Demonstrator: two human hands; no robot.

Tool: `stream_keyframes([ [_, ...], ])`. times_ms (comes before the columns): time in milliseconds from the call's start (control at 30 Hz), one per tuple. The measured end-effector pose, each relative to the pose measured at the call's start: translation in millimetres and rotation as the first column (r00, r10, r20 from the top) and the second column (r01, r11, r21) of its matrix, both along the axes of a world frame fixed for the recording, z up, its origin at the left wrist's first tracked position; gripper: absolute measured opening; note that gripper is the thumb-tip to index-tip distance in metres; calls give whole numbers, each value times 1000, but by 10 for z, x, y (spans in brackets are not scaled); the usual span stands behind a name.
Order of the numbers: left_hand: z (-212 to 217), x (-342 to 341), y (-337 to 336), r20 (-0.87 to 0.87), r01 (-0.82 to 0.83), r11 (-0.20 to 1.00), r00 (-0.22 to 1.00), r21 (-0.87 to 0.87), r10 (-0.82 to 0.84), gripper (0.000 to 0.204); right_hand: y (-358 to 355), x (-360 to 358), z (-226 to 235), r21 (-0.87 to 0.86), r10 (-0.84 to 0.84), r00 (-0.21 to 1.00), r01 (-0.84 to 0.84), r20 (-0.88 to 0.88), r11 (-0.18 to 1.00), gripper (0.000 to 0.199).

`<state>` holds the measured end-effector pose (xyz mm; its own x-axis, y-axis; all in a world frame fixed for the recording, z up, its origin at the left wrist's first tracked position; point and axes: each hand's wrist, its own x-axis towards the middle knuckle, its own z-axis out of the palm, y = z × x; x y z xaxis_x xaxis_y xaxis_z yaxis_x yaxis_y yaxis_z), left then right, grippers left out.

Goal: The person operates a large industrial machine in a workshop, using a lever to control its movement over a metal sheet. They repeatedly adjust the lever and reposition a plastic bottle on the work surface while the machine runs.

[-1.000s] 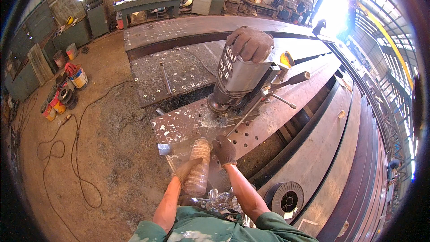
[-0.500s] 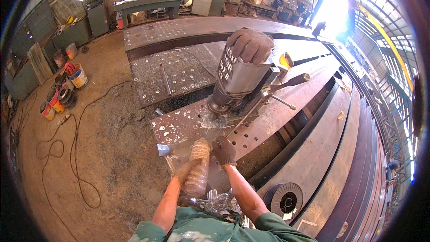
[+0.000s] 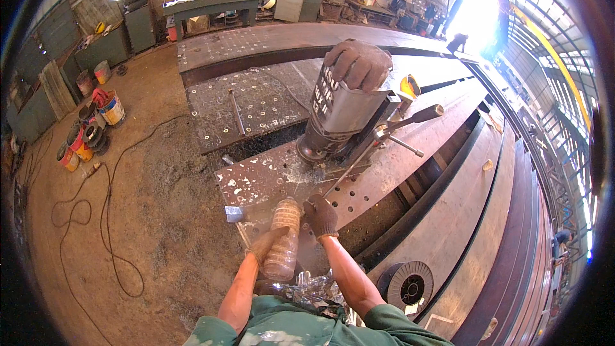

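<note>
My left hand (image 3: pixel 266 244), in a brown work glove, is wrapped round a ribbed plastic bottle (image 3: pixel 282 238). The bottle leans with its top toward a drilling machine (image 3: pixel 349 106) standing on a steel beam (image 3: pixel 391 170). My right hand (image 3: pixel 321 216), gloved as well, is closed round the near end of one feed lever (image 3: pixel 349 170) of the machine. A spare brown glove (image 3: pixel 359 64) covers the machine's dark motor. Several drilled holes show in the plate beside my right hand. The drill tip is too small to make out.
More long steel beams (image 3: pixel 448 218) lie side by side to the right. A wire spool (image 3: pixel 410 286) sits near my right elbow. Metal shavings, a cable (image 3: pixel 110 230) and several buckets (image 3: pixel 112 109) are on the floor at left. A distant person (image 3: pixel 458 42) bends near a bright glare.
My hands, the bottle and the lever look the same as before. Only the distant person by the glare has shifted slightly.
</note>
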<state>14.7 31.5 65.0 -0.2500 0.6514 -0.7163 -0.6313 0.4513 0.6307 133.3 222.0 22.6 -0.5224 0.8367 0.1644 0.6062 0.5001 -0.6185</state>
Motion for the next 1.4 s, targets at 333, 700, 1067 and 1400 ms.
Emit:
stream_keyframes([
  [333, -138, -19, -13, 70, -55, 998, 996, 4, 55, 63, -53, -21, 107, -70, -41, 999, 42, 15, 997, 33],
  [700, -279, -13, 12, 38, -17, 998, 999, 59, 14, 65, 8, 3, -49, -16, -19, 1000, 18, -21, 1000, 34],
  [1067, -221, -5, 12, 75, -33, 999, 997, 37, 31, 63, 36, -5, -66, 24, -14, 1000, 14, 12, 1000, 35],
  [1400, -159, -24, 3, 125, -70, 997, 990, 36, 65, 55, 37, 14, -63, -49, -26, 1000, 26, 0, 998, 31],
])
